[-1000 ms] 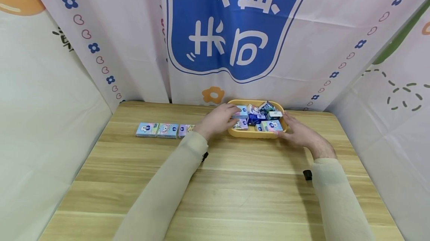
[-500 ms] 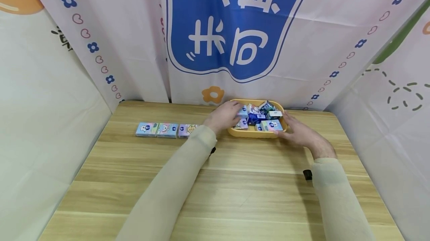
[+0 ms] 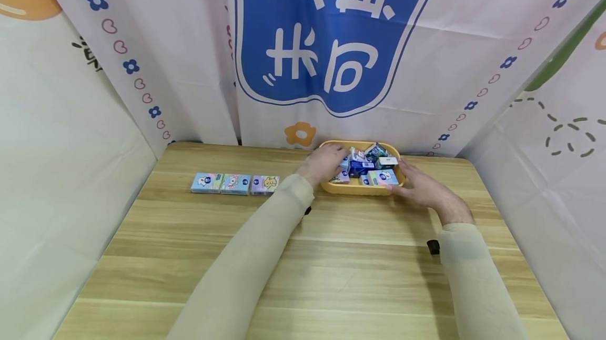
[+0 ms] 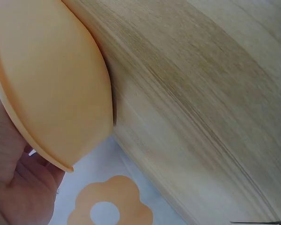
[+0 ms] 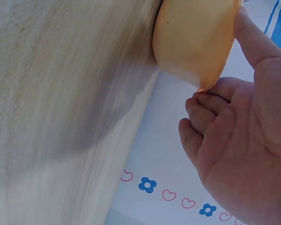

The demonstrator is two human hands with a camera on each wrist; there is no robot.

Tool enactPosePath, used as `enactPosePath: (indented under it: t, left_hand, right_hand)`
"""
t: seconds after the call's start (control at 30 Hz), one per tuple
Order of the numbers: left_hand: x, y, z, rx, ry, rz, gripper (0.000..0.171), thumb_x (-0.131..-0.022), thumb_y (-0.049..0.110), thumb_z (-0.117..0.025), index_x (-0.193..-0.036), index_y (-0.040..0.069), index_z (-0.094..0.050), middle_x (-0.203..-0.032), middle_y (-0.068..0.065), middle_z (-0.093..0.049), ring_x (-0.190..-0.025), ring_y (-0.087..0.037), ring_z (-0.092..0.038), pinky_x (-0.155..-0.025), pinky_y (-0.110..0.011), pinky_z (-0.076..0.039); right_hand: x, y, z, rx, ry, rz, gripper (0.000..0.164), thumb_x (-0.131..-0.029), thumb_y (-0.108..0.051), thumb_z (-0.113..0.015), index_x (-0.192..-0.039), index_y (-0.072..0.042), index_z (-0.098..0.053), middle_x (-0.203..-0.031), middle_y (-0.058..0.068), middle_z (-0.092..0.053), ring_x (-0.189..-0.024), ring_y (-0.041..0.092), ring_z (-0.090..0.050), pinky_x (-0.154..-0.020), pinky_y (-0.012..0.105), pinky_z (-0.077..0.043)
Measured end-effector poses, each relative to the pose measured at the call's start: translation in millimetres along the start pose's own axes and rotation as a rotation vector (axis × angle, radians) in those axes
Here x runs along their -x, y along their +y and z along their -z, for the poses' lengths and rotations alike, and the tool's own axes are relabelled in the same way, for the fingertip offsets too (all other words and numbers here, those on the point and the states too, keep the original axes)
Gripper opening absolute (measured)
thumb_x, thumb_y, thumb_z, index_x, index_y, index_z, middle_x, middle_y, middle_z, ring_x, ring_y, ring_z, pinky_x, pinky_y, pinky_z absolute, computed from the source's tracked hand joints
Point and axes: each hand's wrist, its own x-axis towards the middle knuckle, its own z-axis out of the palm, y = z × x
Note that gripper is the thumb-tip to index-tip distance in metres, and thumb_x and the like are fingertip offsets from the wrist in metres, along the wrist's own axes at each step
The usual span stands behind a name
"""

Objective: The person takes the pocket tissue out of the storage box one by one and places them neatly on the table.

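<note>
A yellow oval basket (image 3: 356, 190) stands near the back of the table, filled with small packs that look like pocket tissues. My left hand (image 3: 324, 164) reaches over its left end, fingers on a light-blue pack (image 3: 345, 161); the hand covers most of that pack, so its hold is hidden. In the left wrist view, the left hand (image 4: 21, 173) passes over the rim and its fingertips are out of sight. My right hand (image 3: 423, 186) grips the basket's right end. In the right wrist view, thumb and curled fingers of the right hand (image 5: 246, 126) touch the rim.
A row of three pastel tissue packs (image 3: 235, 183) lies on the wooden table (image 3: 350, 277) left of the basket. Dark-blue packs (image 3: 361, 168) and a pastel pack (image 3: 384, 177) sit in the basket. A printed curtain (image 3: 265, 124) hangs right behind the table.
My left hand has slid right, further over the basket's left end, uncovering the third pack of the row. The right hand and basket have stayed in place.
</note>
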Motion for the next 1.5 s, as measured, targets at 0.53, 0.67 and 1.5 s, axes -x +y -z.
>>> enactPosePath:
  t: [0.53,0.67,1.5]
  left_hand:
    - [17.3,-7.7,1.6,0.217,0.082,-0.054,0.062,-0.104,0.032,-0.069,-0.160,0.021,-0.045,-0.161,-0.003,-0.052,-0.151,-0.022,-0.047,-0.130,-0.040,-0.039]
    - [24.9,-8.4,6.4,0.240,0.105,-0.047,0.061,-0.103,0.032,-0.069,-0.160,0.024,-0.045,-0.162,0.000,-0.050,-0.152,-0.021,-0.045,-0.131,-0.040,-0.039]
    - [76.7,-30.9,35.5,0.343,0.245,-0.059,0.066,-0.100,0.032,-0.074,-0.159,0.024,-0.046,-0.150,0.002,-0.059,-0.124,-0.014,-0.061,-0.114,-0.036,-0.055]
  right_hand:
    - [1.4,-0.9,-4.5,-0.012,0.003,-0.002,0.110,-0.097,-0.074,-0.053,-0.170,-0.011,0.000,-0.179,0.013,0.007,-0.165,0.047,-0.004,-0.134,0.066,-0.008]
    - [1.6,-0.3,-3.9,-0.012,0.000,0.000,0.110,-0.098,-0.074,-0.053,-0.170,-0.010,0.000,-0.179,0.012,0.008,-0.165,0.048,-0.004,-0.134,0.066,-0.008]
    - [1.7,0.1,-0.4,-0.019,0.008,0.022,0.112,-0.096,-0.076,-0.052,-0.169,-0.009,0.001,-0.179,0.014,0.008,-0.164,0.048,-0.003,-0.134,0.066,-0.008]
